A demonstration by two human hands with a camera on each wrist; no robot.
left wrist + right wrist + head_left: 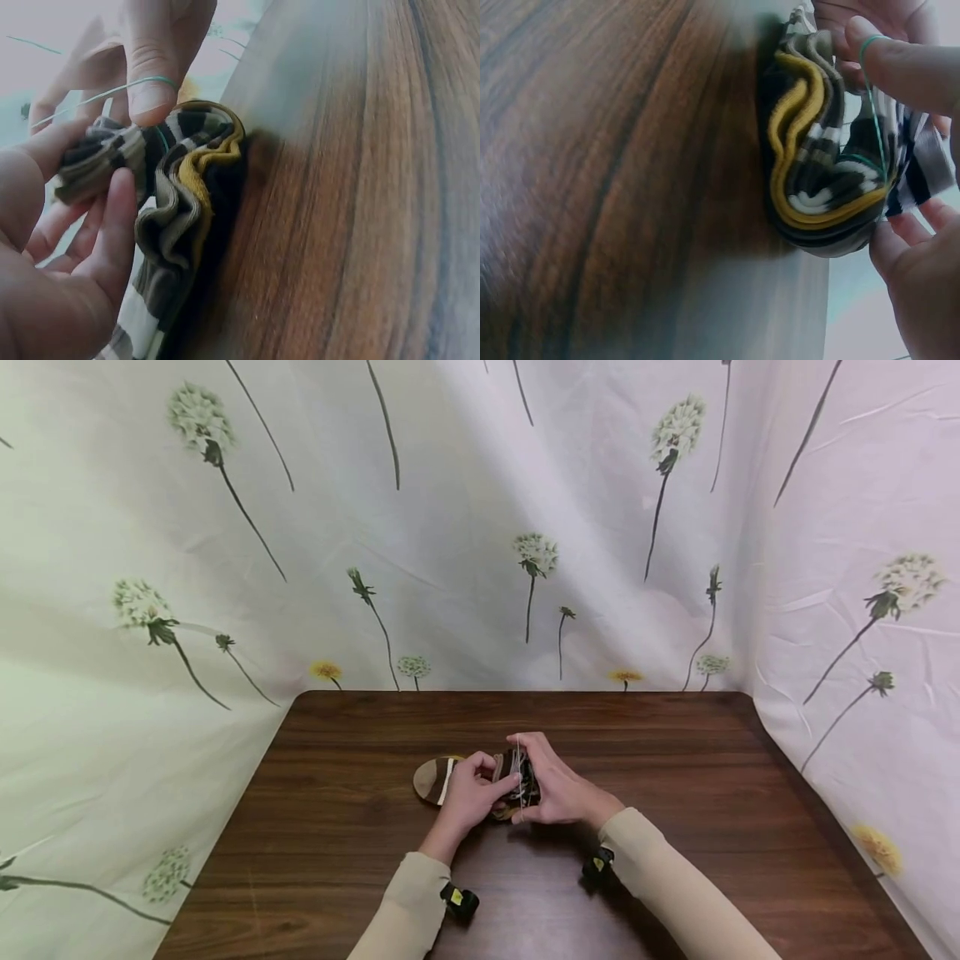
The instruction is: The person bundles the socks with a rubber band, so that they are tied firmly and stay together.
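Note:
A bundle of striped socks (431, 782) in brown, tan, white and black lies on the table, its right part gathered in folds with a mustard-yellow layer (196, 180). My left hand (468, 797) pinches the gathered folds between thumb and fingers. From the right, my right hand (562, 785) reaches round that end, thumb and index finger spread wide. Between these two digits a thin elastic band (520, 789) is stretched; it looks pale in the head view. In the right wrist view the elastic is green, hooked over a digit, and passes across the folded socks. The hands hide part of the bundle.
The dark brown wooden table (337, 860) has rounded far corners. White curtains (450, 527) printed with dandelions hang behind it and at both sides. Each wrist carries a small black camera, one (459, 902) on the left and one (597, 866) on the right.

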